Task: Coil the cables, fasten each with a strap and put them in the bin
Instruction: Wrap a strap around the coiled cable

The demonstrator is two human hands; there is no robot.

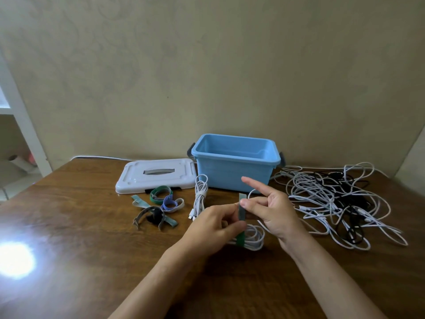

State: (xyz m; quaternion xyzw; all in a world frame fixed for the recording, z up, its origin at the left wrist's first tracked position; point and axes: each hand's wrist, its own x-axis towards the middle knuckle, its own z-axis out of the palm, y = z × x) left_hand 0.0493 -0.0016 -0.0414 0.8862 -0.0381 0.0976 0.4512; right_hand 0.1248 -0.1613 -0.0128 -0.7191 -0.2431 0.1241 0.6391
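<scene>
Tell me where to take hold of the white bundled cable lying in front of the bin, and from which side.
Take the bundled white cable at its wrapped middle, where its own turns bind the strands into one narrow waist. Come from above, with the grip across its width: it lies flat on the table, lengthwise towards the blue bin, its sides free, with loose loops and plugs at the ends.

A brown wooden table [80,238] fills the lower part of the view, with a bright patch of glare [15,259] on its near left area. Behind it rises a plain beige wall [207,65], and a thin white cord [99,157] runs along the table's back edge where the two meet. At the far left stands a white frame [20,125], with a pale floor [18,178] beyond it.
</scene>
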